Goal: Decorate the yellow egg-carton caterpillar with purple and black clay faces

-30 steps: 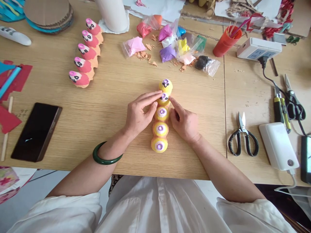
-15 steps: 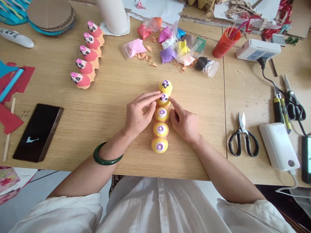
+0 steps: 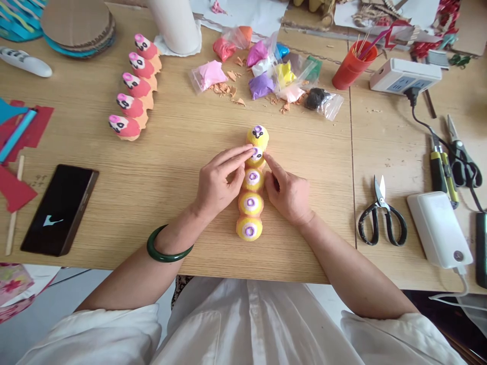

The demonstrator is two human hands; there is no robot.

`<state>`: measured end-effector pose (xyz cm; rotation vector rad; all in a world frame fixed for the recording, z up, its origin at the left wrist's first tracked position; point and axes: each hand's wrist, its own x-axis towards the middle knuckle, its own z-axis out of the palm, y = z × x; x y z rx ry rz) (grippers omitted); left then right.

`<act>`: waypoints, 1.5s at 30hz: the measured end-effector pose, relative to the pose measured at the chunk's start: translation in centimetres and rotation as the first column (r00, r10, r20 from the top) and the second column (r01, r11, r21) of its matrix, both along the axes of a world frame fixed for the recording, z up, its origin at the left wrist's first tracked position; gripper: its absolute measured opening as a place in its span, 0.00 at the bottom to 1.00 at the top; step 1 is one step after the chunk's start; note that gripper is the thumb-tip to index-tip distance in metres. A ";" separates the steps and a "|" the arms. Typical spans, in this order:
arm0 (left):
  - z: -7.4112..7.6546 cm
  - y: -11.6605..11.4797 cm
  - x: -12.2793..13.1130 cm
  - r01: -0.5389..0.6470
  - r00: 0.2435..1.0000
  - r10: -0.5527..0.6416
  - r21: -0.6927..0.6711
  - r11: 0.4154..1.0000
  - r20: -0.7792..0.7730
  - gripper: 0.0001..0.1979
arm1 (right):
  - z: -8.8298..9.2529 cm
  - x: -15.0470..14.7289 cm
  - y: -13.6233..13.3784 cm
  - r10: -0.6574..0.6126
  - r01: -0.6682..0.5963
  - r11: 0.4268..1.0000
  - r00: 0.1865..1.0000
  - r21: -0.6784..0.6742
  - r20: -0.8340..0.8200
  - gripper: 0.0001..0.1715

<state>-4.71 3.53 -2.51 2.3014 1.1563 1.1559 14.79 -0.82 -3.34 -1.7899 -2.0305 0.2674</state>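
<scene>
An egg-carton strip with yellow clay-covered bumps lies upright-on on the table, running away from me. Every bump carries a white patch with a purple ring; black marks show on the two farthest bumps. My left hand is closed against the left side, its straight fingers together on the second bump from the far end and partly covering its face. My right hand grips the right side: the index fingertip touches the second bump, the thumb is near the third, and the other fingers are curled.
Red-faced egg-carton strip stands at left, above a phone. Behind are bagged clays, including purple and black, with orange crumbs. Right are a red cup, power strip, scissors and power bank.
My left fingertips have shifted slightly right over the second bump, covering more of its face. My right hand stays nearly in place; the whole view has shifted slightly.
</scene>
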 end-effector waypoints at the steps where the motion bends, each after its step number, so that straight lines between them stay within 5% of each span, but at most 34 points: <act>1: 0.0 0.0 0.0 -0.003 1.000 0.003 0.005 1.000 0.016 0.19 | 0.0 0.0 0.0 0.000 0.000 1.000 1.000 0.002 0.001 0.31; 17: -0.3 0.1 -0.2 -0.049 0.993 0.061 0.118 0.992 -0.100 0.23 | 0.0 0.0 0.0 0.000 0.000 1.000 1.000 -0.003 0.020 0.31; 24: -0.3 0.5 -0.7 -0.051 0.998 0.049 0.081 0.995 0.024 0.21 | 0.1 -0.1 0.0 -0.009 0.009 1.000 1.000 -0.010 0.008 0.32; 34: -0.4 0.2 -0.2 -0.016 0.999 0.019 0.096 0.995 -0.027 0.20 | 0.1 -0.1 0.0 -0.010 0.010 1.000 1.000 -0.021 0.020 0.31; 42: -0.5 0.6 -0.6 -0.033 0.999 0.033 -0.023 0.999 0.014 0.19 | 0.1 -0.1 0.0 -0.010 0.010 1.000 0.999 -0.010 0.036 0.31; 45: -0.7 0.9 -0.7 -0.032 0.999 0.033 0.056 0.998 -0.032 0.20 | 0.1 -0.1 0.0 -0.003 0.003 1.000 1.000 -0.006 0.024 0.31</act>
